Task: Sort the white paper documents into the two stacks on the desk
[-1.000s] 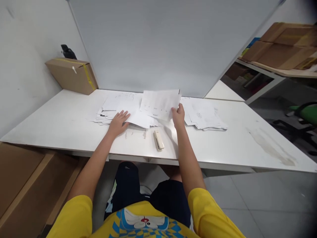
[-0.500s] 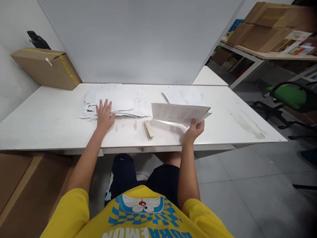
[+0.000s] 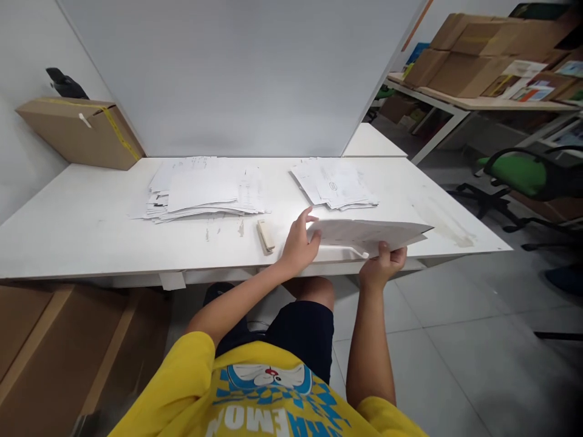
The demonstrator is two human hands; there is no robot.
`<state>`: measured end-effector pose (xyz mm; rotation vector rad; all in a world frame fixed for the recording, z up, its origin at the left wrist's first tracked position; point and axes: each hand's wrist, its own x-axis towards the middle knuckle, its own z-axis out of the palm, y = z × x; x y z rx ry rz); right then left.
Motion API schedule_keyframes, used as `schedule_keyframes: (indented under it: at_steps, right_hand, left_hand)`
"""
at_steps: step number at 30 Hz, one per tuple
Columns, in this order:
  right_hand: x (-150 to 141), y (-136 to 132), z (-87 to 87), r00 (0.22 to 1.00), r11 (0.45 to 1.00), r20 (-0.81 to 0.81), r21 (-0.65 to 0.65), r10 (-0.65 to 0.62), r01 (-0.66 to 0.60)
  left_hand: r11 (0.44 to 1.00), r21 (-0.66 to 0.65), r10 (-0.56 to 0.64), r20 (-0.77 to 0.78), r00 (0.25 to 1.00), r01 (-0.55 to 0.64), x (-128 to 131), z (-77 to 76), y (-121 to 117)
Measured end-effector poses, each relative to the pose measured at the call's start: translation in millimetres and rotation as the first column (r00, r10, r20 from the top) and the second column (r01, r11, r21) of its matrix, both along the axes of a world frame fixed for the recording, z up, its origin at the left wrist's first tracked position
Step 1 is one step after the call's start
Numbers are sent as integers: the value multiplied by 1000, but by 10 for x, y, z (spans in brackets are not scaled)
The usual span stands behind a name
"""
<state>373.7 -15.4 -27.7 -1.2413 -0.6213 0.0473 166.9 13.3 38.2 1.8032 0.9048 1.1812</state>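
Near the table's front edge, I hold a few sheets of paper (image 3: 364,233) tilted up, with printing faintly visible on them. My right hand (image 3: 385,264) pinches their lower right part, thumb in front. At the left end, my left hand (image 3: 300,244) has its thumb in front of the sheets and its fingers at the upper edge and behind, partly hidden. A cream stapler (image 3: 265,237) lies on the table just left of that hand. Behind the held sheets rests a smaller paper stack (image 3: 337,184). Farther left spreads a larger, uneven paper stack (image 3: 204,189).
The white table (image 3: 91,230) backs onto a tall grey-white panel (image 3: 241,73). A taped cardboard box (image 3: 86,133) leans at the back left. Open cardboard boxes (image 3: 82,340) stand below the table at left. A green-seated chair (image 3: 519,173) is off to the right.
My left hand has left the large stack and come right to the left end of the held sheets. My right hand has carried them right and nearer, uncovering the smaller stack.
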Motion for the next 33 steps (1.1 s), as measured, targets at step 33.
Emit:
schedule_keyframes:
  at_steps: [33]
  right_hand:
    - [148, -123, 46, 936, 908, -108, -228, 336, -352]
  left_hand:
    - [999, -8, 32, 39, 999, -32, 78, -369, 180]
